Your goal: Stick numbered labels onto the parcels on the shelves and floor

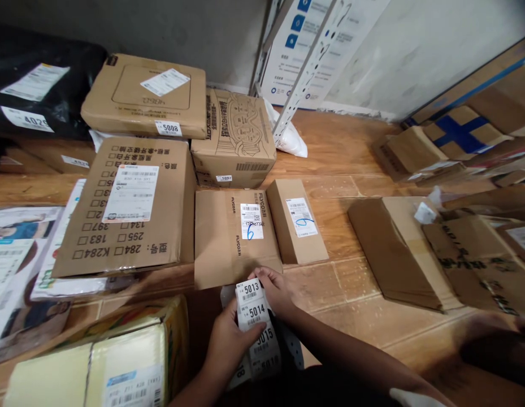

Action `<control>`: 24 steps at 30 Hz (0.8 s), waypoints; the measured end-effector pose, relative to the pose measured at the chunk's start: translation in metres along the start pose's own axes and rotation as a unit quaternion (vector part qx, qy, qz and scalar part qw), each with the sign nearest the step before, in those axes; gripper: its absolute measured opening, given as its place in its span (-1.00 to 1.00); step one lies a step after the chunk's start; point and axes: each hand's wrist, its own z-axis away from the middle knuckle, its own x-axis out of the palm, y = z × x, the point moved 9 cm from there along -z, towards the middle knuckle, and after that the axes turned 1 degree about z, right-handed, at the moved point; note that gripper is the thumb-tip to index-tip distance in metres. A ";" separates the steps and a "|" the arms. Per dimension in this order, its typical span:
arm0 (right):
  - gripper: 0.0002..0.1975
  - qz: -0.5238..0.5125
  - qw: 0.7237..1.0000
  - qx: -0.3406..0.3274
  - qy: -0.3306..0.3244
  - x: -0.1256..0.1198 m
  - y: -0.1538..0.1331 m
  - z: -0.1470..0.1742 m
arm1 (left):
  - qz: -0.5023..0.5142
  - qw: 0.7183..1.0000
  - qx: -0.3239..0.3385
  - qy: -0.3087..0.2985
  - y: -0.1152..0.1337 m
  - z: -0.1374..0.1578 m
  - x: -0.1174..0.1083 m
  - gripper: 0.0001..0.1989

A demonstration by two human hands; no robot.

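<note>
Your left hand [233, 332] grips the numbered label strip [257, 311], its long axis running away from you, while your right hand [274, 288], nearer the FLYCO carton [215, 237] just beyond, pinches the strip's far end.

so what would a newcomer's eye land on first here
Probably the strip of white number labels, topped by 5013, at bottom centre, held in the left hand with the right hand at its upper end. Next might come the box with a blue cross at the picture's upper right, then the large black parcel at upper left.
</note>
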 end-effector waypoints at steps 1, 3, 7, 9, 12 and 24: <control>-0.60 0.000 1.000 -0.001 0.000 0.000 0.000 0.000 | -0.004 1.000 0.004 0.000 0.001 0.000 0.000 -0.53; -0.61 0.002 1.000 -0.004 0.001 -0.001 0.001 0.000 | -0.010 1.000 0.006 0.000 0.001 0.000 0.000 -0.53; -0.59 -0.001 1.000 -0.001 0.005 -0.002 0.002 0.000 | 0.000 1.000 0.006 0.003 0.002 0.000 0.000 -0.56; -0.58 -0.005 1.000 -0.001 0.003 -0.001 0.001 0.000 | 0.006 1.000 0.009 0.002 0.003 0.000 0.000 -0.58; -0.57 -0.010 1.000 -0.004 0.002 -0.001 0.000 0.000 | 0.004 1.000 0.003 -0.001 0.001 0.000 0.001 -0.60; -0.54 0.019 0.999 -0.003 0.029 -0.012 0.005 0.001 | 0.004 1.000 0.010 -0.015 -0.014 -0.009 0.008 -0.54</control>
